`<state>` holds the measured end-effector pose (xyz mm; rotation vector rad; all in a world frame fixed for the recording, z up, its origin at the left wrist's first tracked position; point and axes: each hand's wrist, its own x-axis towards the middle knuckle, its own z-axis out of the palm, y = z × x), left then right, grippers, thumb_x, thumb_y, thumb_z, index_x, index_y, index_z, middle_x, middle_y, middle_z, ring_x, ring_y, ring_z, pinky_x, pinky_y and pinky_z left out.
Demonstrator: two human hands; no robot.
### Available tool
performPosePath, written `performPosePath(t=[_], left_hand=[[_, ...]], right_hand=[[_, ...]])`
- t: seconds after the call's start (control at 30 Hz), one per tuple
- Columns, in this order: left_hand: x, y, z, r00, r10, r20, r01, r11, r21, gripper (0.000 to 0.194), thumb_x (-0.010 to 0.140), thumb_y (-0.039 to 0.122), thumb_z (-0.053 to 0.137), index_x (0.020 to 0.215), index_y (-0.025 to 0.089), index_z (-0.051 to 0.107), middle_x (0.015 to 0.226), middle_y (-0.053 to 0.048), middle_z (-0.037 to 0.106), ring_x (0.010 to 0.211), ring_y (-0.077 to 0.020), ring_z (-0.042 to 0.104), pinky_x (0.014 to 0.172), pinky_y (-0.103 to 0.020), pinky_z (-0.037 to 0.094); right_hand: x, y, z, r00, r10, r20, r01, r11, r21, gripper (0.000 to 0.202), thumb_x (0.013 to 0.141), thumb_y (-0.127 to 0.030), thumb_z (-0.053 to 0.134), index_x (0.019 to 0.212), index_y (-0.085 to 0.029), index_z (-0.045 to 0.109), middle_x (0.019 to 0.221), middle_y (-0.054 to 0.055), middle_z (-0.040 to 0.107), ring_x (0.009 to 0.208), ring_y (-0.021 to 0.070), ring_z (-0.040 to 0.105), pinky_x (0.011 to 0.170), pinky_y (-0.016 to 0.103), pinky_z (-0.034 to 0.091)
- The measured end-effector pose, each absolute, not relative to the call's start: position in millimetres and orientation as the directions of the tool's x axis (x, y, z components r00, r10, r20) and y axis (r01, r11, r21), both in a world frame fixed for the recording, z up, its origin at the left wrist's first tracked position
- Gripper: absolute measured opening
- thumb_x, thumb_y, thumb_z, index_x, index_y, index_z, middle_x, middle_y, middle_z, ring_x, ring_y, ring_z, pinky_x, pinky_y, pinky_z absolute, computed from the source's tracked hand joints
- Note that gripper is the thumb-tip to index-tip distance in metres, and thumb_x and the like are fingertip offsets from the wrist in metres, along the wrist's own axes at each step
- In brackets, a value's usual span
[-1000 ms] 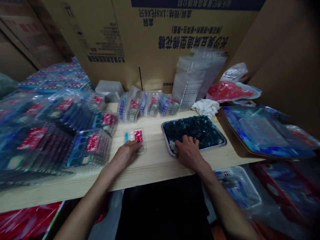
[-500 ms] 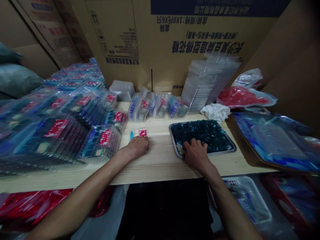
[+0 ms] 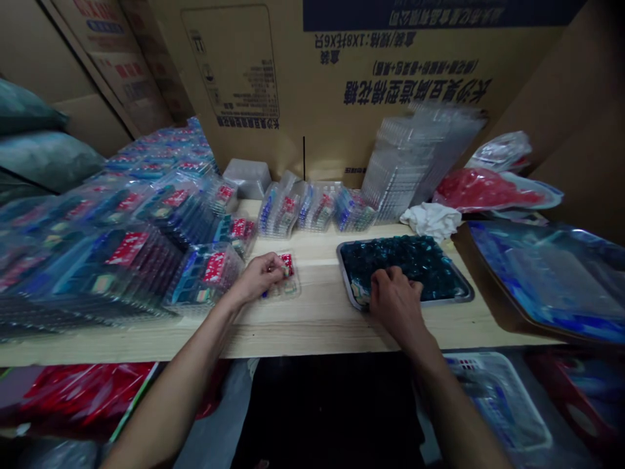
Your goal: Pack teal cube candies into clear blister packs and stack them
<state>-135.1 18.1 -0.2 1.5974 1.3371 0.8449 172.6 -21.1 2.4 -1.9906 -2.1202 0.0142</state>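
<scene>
My left hand (image 3: 258, 279) is closed in a pinch over the near left part of a clear plastic tray (image 3: 291, 290). A small pale greenish piece shows at its fingertips, too blurred to name. The plastic tray lies flat on the table and holds a red-and-white patterned packet (image 3: 287, 260); my hand covers part of it. My right hand (image 3: 398, 303) reaches into a shallow metal tray (image 3: 347, 286) heaped with dark teal wrapped pieces (image 3: 415, 257). Its fingers are bent down among the pieces, and whatever they grip is hidden.
Stacks of filled plastic trays (image 3: 131, 267) crowd the left side. Behind stand more filled trays (image 3: 315, 207), a tall stack of clear trays (image 3: 398, 166) and a large carton (image 3: 312, 98). On the right are a white cloth (image 3: 432, 220), a red bag (image 3: 493, 189) and an open box (image 3: 488, 280).
My left hand has drawn back from the plastic tray's middle and its fingers have come together in a pinch, uncovering more of the tray. My right hand stays in the metal tray.
</scene>
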Motion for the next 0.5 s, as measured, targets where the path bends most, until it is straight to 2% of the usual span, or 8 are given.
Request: performPosePath(t=[0.03,0.1,0.17,0.23,0.33,0.43,0.5], left_hand=[[-134.6,15.7,-2.5,0.12,0.991,-0.062,0.228,0.034,0.973,0.015,0.078,0.028,0.064,0.082,0.016,0.056,0.067,0.002,0.062,0.057,-0.0106,0.058,0.054,-0.02,0.043],[-131.6,11.3,-4.5,0.042,0.984,-0.176,-0.043,0.178,0.983,0.018,0.076,0.023,0.069,0.089,0.015,0.059,0.068,0.0,0.066,0.057,-0.0102,0.061,0.053,-0.018,0.045],[-128.3,8.1,-3.1,0.038,0.957,-0.289,-0.247,0.289,0.925,0.023,0.078,0.015,0.067,0.1,0.011,0.063,0.075,-0.005,0.071,0.061,-0.0111,0.065,0.055,-0.017,0.05],[-126.6,5.8,0.0,0.064,0.934,-0.351,-0.396,0.347,0.85,0.024,0.081,0.009,0.061,0.105,0.006,0.065,0.085,-0.013,0.073,0.072,-0.0146,0.07,0.064,-0.02,0.056],[-128.3,3.4,3.1,0.075,0.923,-0.377,-0.54,0.355,0.763,0.022,0.087,0.008,0.054,0.104,0.001,0.066,0.094,-0.02,0.073,0.086,-0.0205,0.073,0.077,-0.026,0.06],[-132.6,0.9,0.8,0.082,0.909,-0.409,-0.597,0.374,0.71,0.026,0.091,0.01,0.048,0.108,0.0,0.065,0.098,-0.023,0.073,0.093,-0.0227,0.073,0.081,-0.027,0.06],[-134.4,-1.2,-3.8,0.078,0.9,-0.428,-0.614,0.382,0.691,0.028,0.093,0.012,0.045,0.109,-0.001,0.064,0.098,-0.023,0.073,0.093,-0.0227,0.073,0.08,-0.027,0.06]], right_hand=[[165.7,-19.8,4.2,-0.074,0.983,0.167,0.975,0.106,-0.196,0.021,0.095,-0.02,0.044,0.101,-0.016,0.064,0.105,0.013,0.059,0.094,0.0251,0.056,0.08,0.036,0.031],[145.7,-16.4,6.8,-0.209,0.971,0.117,0.93,0.234,-0.283,0.023,0.094,-0.016,0.043,0.102,-0.016,0.064,0.103,0.011,0.06,0.096,0.0233,0.056,0.082,0.034,0.033],[119.1,-13.0,8.2,-0.412,0.91,0.048,0.837,0.399,-0.374,0.027,0.092,-0.01,0.042,0.107,-0.017,0.063,0.103,0.01,0.062,0.099,0.0211,0.057,0.083,0.031,0.035],[90.7,-10.4,8.6,-0.556,0.831,0.019,0.756,0.515,-0.404,0.032,0.09,-0.007,0.042,0.112,-0.018,0.062,0.105,0.01,0.061,0.101,0.0208,0.056,0.086,0.031,0.036],[55.8,-9.2,6.9,-0.603,0.798,0.014,0.755,0.576,-0.315,0.035,0.088,-0.006,0.042,0.114,-0.017,0.062,0.11,0.013,0.059,0.104,0.0254,0.055,0.09,0.038,0.037],[37.1,-9.1,1.1,-0.607,0.795,-0.007,0.774,0.589,-0.234,0.036,0.086,-0.009,0.044,0.118,-0.01,0.059,0.116,0.019,0.057,0.108,0.0307,0.052,0.093,0.045,0.036],[31.8,-7.1,-3.7,-0.594,0.803,-0.038,0.785,0.569,-0.245,0.039,0.087,-0.013,0.045,0.125,-0.009,0.055,0.116,0.02,0.057,0.109,0.0318,0.053,0.094,0.048,0.036]])
